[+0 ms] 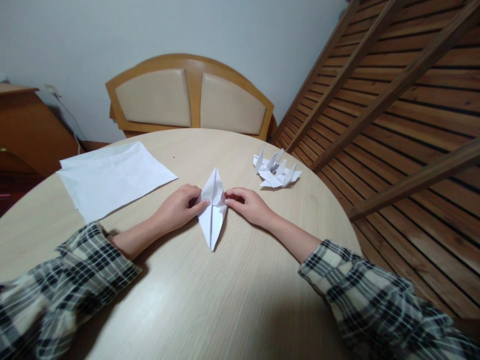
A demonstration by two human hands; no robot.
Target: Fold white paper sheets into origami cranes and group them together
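Note:
A white paper folded into a long pointed diamond [212, 212] lies on the round pale wood table [225, 300], its points aimed away from me and toward me. My left hand [177, 207] pinches the diamond's left corner with curled fingers. My right hand [247, 204] pinches the right corner the same way. Both forearms, in plaid sleeves, rest on the tabletop.
A stack of flat white sheets [112, 177] lies at the left back of the table. A small heap of finished folded paper figures [275, 170] sits at the right back. Behind the table stands a padded wooden chair [191, 95]; slatted wood [393, 125] fills the right.

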